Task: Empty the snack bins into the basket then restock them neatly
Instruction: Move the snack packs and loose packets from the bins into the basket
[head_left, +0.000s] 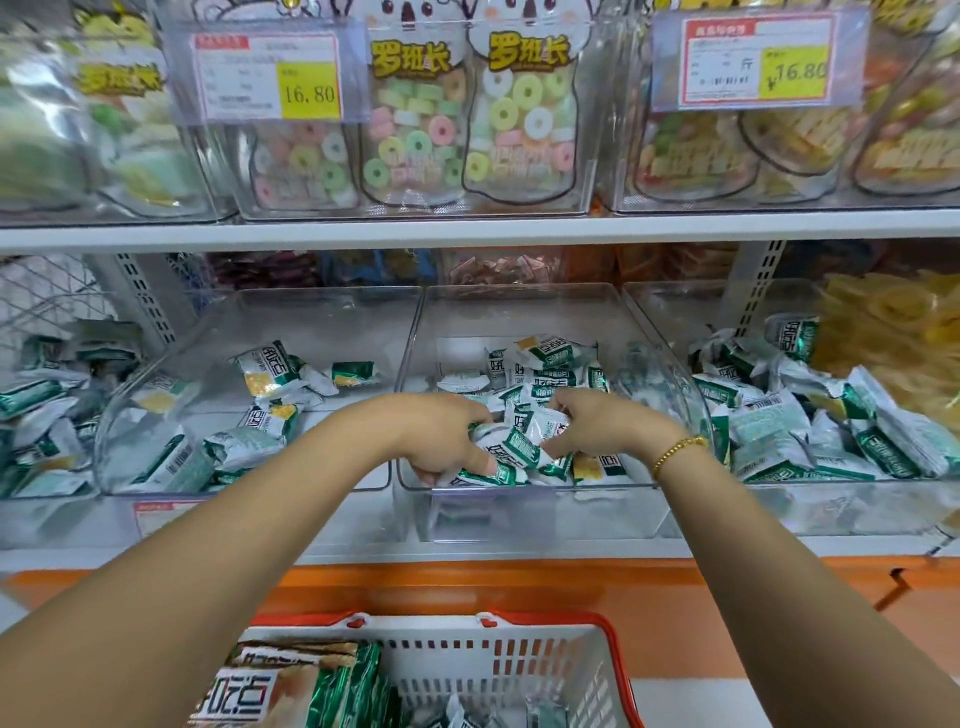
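On the upper shelf I see bags of ring candy beside a price tag reading 16.80, and yellow ring snacks far right.

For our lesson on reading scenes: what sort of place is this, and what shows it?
Most likely a shop's snack aisle. Price tags reading 16.80 hang above clear bins of wrapped snacks, and a red-rimmed basket sits below.

Middle bin: we see clear plastic on the lower shelf, part full.
Packets: green-and-white, heaped loosely inside that bin.
Basket: white with a red rim, below the shelf, holding more packets.
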